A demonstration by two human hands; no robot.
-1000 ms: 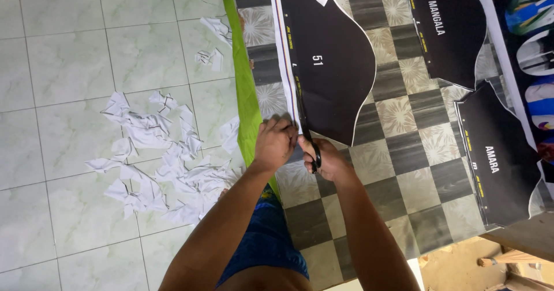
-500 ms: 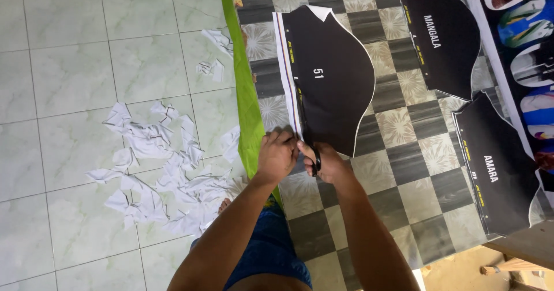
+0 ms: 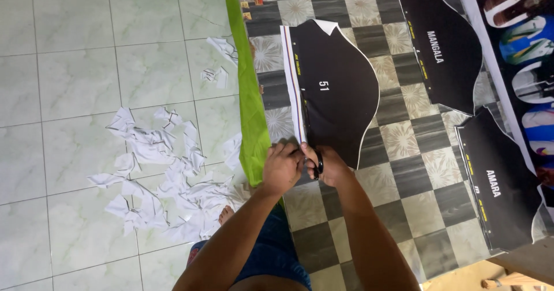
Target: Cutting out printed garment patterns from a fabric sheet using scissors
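1. Head view, work in hand: scissors with dark handles point(image 3: 316, 165) sit in the right hand point(image 3: 329, 167), fingers clenched through the loops; the blades point up the frame along the left side of the black printed panel with a thin white outline point(image 3: 337, 92).
2. The left hand point(image 3: 283, 167) is closed on the lower left corner of that panel, pinching the white striped margin strip point(image 3: 293, 83) just beside the blades.
3. Progress, judged: the curved right side and top of the panel already follow the printed outline, apart from a small white flap at the top. The margin strip runs almost the full left side uncut; the cut appears to stand at its lower end, so most of this side is left.
4. Location: the panel lies flat on the brown and cream checkered floor mat point(image 3: 398, 135), well clear of the other pieces.
5. Surroundings: two more black printed panels point(image 3: 447, 48) point(image 3: 502, 187) lie to the right. A bright green cloth band point(image 3: 251, 106) runs along the mat's left side, touching the left hand's area.
6. White paper offcuts point(image 3: 167, 181) lie scattered on the pale tiled floor point(image 3: 69, 83), near a bare foot point(image 3: 226, 214).
7. Obstructions: nothing lies on the cut line ahead; the green band lies close beside it.
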